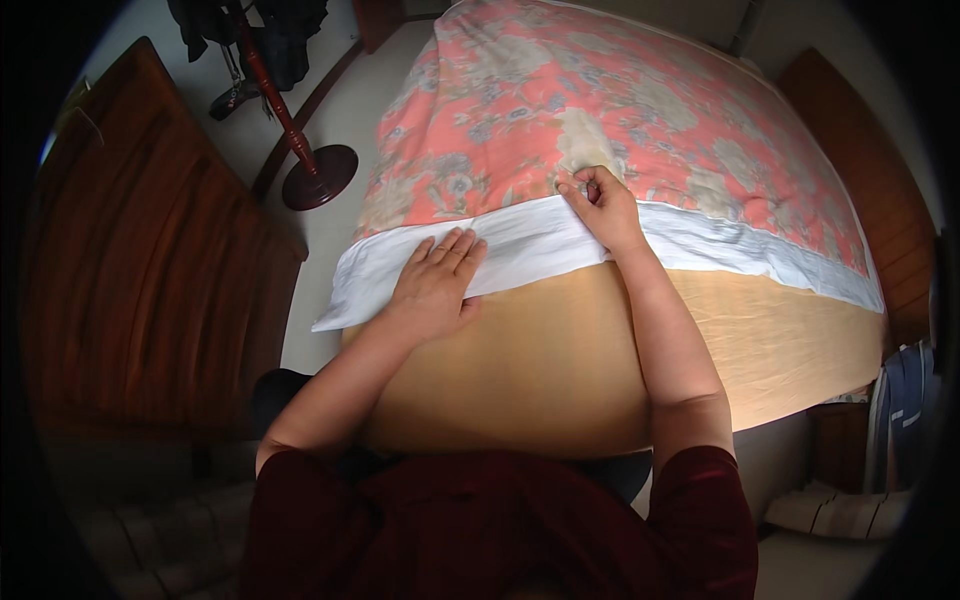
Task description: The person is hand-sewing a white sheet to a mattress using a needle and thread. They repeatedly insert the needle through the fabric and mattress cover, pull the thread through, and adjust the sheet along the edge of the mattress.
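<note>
A pink floral bed cover (pixel 517 127) lies over a bed, with a white cloth border (pixel 525 236) along its near edge. Below the border shows a tan mattress or fitted sheet (pixel 510 367). My left hand (pixel 439 285) rests palm down on the white border, fingers slightly apart, its thumb over the tan surface. My right hand (pixel 606 206) is at the seam between the floral cloth and the white border, thumb and fingertips brought together with the fingers curled. Whether cloth is pinched between them is hard to tell.
A dark wooden panel (pixel 157 285) stands at the left. Beyond it is a coat stand with a round red-brown base (pixel 320 177) and dark clothes hanging on it. A wooden headboard (pixel 862 187) borders the bed at the right, with striped blue cloth (pixel 904 405) near its lower end.
</note>
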Demonstrator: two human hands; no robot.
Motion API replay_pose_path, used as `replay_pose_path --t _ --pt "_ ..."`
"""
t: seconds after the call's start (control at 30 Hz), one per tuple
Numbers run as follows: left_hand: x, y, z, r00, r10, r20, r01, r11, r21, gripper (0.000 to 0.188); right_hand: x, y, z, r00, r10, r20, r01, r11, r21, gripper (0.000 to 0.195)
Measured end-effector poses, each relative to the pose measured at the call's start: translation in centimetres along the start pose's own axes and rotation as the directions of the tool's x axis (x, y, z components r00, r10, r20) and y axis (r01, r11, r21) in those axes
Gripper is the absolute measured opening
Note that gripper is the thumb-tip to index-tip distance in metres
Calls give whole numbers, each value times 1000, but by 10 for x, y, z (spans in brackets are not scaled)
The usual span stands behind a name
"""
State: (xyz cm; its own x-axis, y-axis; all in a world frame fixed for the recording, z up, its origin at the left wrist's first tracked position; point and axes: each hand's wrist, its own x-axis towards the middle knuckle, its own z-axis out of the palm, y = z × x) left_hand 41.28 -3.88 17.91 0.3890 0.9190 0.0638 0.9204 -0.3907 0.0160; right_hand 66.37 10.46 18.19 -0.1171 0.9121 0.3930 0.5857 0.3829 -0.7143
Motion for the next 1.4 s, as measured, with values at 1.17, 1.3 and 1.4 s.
replay_pose_path --t 1.17,1.3,1.4 --pt "99 45 71 883 -469 -18 -459 -856 -239 70 11 -41 -37 933 -68 353 -139 836 530 22" --pt "101 42 80 866 -497 51 -464 -838 -287 61 19 -59 -22 941 -155 302 121 984 129 15" --pt "103 41 88 850 -525 31 -491 -814 -311 50 15 -73 11 920 -208 333 259 959 -117 25"
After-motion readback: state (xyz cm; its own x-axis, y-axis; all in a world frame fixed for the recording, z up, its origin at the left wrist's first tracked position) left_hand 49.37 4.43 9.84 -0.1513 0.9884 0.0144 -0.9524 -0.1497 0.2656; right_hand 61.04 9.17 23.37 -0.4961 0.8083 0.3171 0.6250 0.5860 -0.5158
